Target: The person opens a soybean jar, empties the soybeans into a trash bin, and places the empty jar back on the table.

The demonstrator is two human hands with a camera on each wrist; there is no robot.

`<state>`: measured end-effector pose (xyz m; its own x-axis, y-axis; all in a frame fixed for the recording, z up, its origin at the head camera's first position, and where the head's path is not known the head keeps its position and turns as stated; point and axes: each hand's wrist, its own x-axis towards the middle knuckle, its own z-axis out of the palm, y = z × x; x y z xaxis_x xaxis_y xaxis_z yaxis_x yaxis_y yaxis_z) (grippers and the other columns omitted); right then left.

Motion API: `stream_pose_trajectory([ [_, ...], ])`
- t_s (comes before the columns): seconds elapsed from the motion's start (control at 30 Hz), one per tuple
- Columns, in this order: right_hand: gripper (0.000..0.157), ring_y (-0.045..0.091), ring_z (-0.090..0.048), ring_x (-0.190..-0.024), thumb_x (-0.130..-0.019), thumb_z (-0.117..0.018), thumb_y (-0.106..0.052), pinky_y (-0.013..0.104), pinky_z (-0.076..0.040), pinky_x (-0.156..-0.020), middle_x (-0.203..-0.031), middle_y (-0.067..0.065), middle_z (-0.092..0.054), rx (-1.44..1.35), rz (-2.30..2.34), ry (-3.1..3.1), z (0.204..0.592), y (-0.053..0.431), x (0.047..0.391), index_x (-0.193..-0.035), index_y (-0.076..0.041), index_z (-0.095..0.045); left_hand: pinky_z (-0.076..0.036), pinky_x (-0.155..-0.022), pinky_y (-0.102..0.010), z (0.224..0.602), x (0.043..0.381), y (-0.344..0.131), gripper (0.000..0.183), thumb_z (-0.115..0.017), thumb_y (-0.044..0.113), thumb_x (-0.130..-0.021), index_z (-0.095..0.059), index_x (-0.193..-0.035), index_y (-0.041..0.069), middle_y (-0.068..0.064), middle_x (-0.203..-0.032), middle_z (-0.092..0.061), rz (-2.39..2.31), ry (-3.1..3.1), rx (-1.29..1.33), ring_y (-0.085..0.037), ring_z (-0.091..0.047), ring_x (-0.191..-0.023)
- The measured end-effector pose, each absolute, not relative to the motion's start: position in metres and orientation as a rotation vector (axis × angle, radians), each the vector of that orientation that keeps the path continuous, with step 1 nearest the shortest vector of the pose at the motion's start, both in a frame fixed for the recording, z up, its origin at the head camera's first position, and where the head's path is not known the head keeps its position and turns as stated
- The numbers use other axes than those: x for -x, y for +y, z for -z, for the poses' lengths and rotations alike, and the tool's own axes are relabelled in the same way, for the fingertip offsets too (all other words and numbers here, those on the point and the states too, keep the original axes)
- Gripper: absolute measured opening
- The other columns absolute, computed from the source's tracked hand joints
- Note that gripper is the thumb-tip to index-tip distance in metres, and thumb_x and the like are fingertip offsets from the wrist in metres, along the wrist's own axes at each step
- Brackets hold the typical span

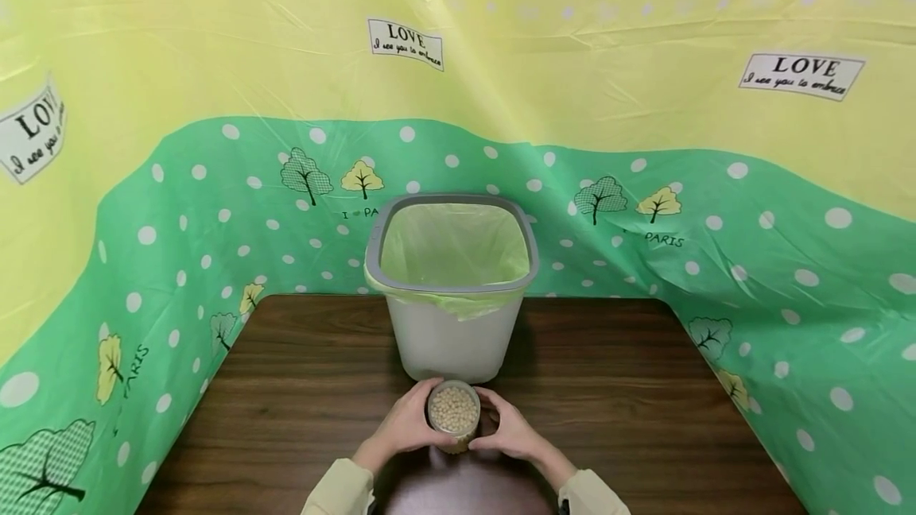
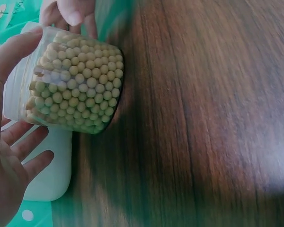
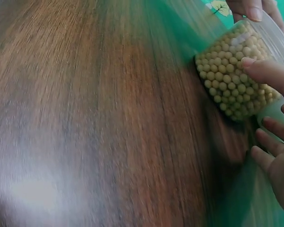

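Observation:
A clear, wide jar (image 1: 454, 410) full of round beige beans stands on the table between both hands, just in front of the trash can. My left hand (image 1: 415, 420) holds its left side, the thumb near the front and the fingers round the back; the left wrist view has that thumb (image 2: 27, 42) at the jar's upper part. From the right, my right hand (image 1: 508, 427) curves about the jar, thumb tip against the front wall. Its lower fingers (image 3: 270, 137) spread behind, apart from the jar.
A white trash can (image 1: 454, 336) with a grey rim and a light green liner bag (image 1: 458, 245) stands at the back middle of the dark wooden table (image 1: 308, 372). A green and yellow printed curtain (image 1: 615, 245) surrounds the table at the back and sides.

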<state>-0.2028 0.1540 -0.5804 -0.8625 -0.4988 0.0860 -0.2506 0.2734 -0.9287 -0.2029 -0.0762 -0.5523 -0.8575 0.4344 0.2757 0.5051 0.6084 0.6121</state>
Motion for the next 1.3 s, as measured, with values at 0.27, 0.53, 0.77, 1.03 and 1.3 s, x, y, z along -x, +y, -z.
stream_pose_trajectory([
  [0.27,0.084,0.022,-0.045,-0.119,-0.063,-0.083,-0.017,0.026,-0.037,-0.096,-0.129,0.013,-0.046,0.726,1.656,2.329,0.589,0.141,0.205,-0.133,-0.004,-0.039,-0.047,-0.080,-0.033,0.551,0.205,-0.074,0.082,-0.083,0.045,-0.051,-0.051,-0.118,0.010,0.000,-0.108,-0.057,1.163,-2.721,0.779,-0.014,-0.056,-0.095],
  [0.53,0.090,0.017,-0.046,-0.114,-0.057,-0.086,-0.024,0.034,-0.037,-0.096,-0.126,0.004,-0.051,0.666,1.605,2.452,0.592,0.132,0.203,-0.134,-0.012,-0.040,-0.046,-0.082,-0.035,0.550,0.206,-0.072,0.080,-0.084,0.041,-0.050,-0.052,-0.116,0.009,-0.001,-0.107,-0.058,1.254,-2.703,0.759,-0.018,-0.056,-0.096],
  [0.77,0.087,0.016,-0.046,-0.115,-0.059,-0.085,-0.025,0.030,-0.036,-0.096,-0.127,0.000,-0.049,0.673,1.650,2.393,0.575,0.140,0.199,-0.134,-0.017,-0.040,-0.047,-0.081,-0.033,0.541,0.202,-0.068,0.078,-0.084,0.043,-0.056,-0.051,-0.119,0.010,0.000,-0.109,-0.059,1.408,-2.648,0.767,-0.016,-0.057,-0.097],
  [1.03,0.085,0.018,-0.048,-0.114,-0.062,-0.084,-0.025,0.032,-0.040,-0.093,-0.127,0.001,-0.048,0.715,1.665,2.378,0.532,0.151,0.202,-0.135,-0.018,-0.039,-0.050,-0.076,-0.025,0.502,0.200,-0.063,0.076,-0.084,0.026,-0.061,-0.047,-0.125,0.007,-0.006,-0.115,-0.055,1.743,-2.541,0.773,-0.021,-0.057,-0.098],
  [1.3,0.077,0.015,-0.051,-0.110,-0.067,-0.081,-0.017,0.026,-0.043,-0.089,-0.125,0.009,-0.050,0.842,1.761,2.347,0.500,0.156,0.203,-0.133,-0.013,-0.041,-0.049,-0.081,-0.035,0.448,0.183,-0.060,0.073,-0.081,0.009,-0.065,-0.044,-0.127,-0.002,-0.017,-0.115,-0.053,1.951,-2.468,0.730,-0.030,-0.052,-0.103],
])
